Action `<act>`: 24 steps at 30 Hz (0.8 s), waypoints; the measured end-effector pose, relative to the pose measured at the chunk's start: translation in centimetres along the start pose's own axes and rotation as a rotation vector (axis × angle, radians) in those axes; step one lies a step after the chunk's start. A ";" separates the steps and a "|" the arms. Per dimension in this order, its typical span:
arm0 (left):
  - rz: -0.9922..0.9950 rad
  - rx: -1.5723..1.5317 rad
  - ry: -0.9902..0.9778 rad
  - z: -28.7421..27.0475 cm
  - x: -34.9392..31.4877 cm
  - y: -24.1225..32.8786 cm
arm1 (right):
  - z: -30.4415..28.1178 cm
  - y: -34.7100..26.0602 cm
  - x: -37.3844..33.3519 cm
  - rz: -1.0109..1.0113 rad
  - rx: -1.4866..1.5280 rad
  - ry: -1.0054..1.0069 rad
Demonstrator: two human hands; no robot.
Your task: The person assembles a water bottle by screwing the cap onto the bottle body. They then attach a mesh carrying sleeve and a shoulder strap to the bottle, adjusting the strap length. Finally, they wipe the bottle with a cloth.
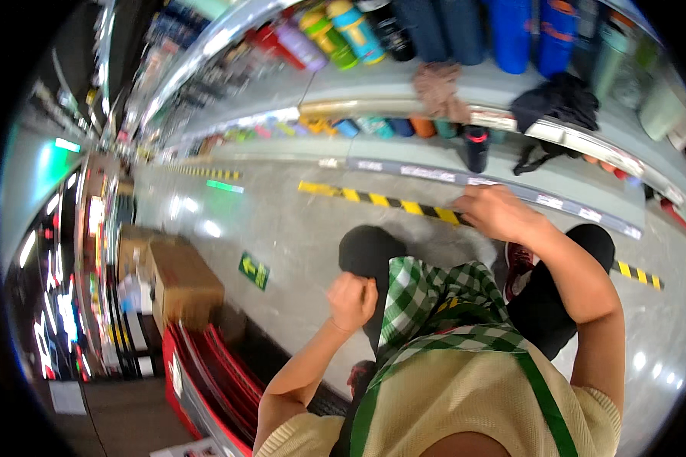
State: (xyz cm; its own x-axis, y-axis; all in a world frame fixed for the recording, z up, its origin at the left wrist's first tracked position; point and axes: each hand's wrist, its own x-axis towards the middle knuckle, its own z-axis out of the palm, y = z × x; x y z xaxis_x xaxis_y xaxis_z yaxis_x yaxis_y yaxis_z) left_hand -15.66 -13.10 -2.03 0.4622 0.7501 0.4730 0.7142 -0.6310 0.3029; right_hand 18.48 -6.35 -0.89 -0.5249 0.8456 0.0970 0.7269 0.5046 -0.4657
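We cannot tell what, if anything, our curled left hand (352,299) encloses, nor whether our blurred right hand (503,213) touches the striped floor tape (381,200) it partly covers, while beyond its fingers (472,202) shelf labels (549,201) are too smeared to read and the tops of blue bottles (511,34) are cut off.

Lower shelf (427,156): smooth, painted-metal look. Above it: crumpled matt brown cloth (439,90). In front: smooth, glossy floor (305,244). Well left of it: matt cardboard box (187,278).
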 end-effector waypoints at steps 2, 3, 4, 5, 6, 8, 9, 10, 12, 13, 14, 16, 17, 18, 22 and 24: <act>-0.268 -0.079 0.032 0.0 -3.4 -0.2 | -0.7 -0.5 -0.3 -0.006 0.014 0.000; -0.401 -0.124 0.052 0.1 -5.4 -0.1 | -1.0 -0.8 -0.3 -0.009 0.003 -0.013; -0.599 -0.171 0.028 0.4 -7.6 -0.4 | -1.4 -1.2 -0.4 -0.010 -0.006 -0.014; -0.794 -0.222 0.007 1.1 -10.4 -1.2 | -1.8 -1.5 -0.5 -0.016 -0.002 -0.025; -0.984 -0.279 -0.013 1.6 -13.0 -1.6 | -1.9 -1.6 -0.6 -0.018 0.001 -0.032; -0.810 -0.160 -0.728 1.5 -20.1 -2.5 | -2.0 -2.2 0.1 -0.034 0.011 -0.056; -0.363 -0.302 -0.895 1.3 -24.6 -3.6 | -2.0 -2.5 0.3 -0.037 0.018 -0.072; -0.857 -0.634 -0.897 1.7 -26.3 -2.9 | -2.0 -2.6 0.4 -0.028 0.012 -0.083; -1.837 -1.307 -0.733 2.3 -28.3 -1.5 | -1.9 -2.6 0.7 -0.028 0.001 -0.098; -1.894 -1.242 -0.553 2.4 -28.4 -0.7 | -1.7 -2.5 0.7 -0.013 0.004 -0.110; -1.937 -1.168 -0.378 1.9 -27.7 0.2 | -1.6 -2.5 0.7 0.005 0.006 -0.118; -1.547 -0.769 -0.225 1.0 -28.0 1.6 | -1.4 -2.4 0.6 0.016 0.015 -0.133; -1.116 -0.454 -0.235 0.1 -28.9 2.4 | -1.4 -2.4 0.7 0.017 0.022 -0.144; -0.681 -0.147 -0.237 -0.5 -29.5 3.1 | -1.4 -2.3 0.7 0.020 0.024 -0.142; -0.560 -0.481 -0.148 -5.5 -15.0 8.3 | -0.9 -2.7 0.6 0.044 0.021 -0.171; -0.601 -0.592 -0.161 -5.3 -14.0 9.1 | -0.4 -2.8 0.7 0.037 0.003 -0.188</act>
State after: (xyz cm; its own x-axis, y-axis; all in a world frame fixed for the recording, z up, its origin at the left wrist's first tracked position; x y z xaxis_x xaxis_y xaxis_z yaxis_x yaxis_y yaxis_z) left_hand -18.40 -30.43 -1.47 0.1943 0.9808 -0.0154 0.4903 -0.0835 0.8675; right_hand 16.23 -7.07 0.83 -0.5712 0.8163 -0.0863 0.7462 0.4726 -0.4689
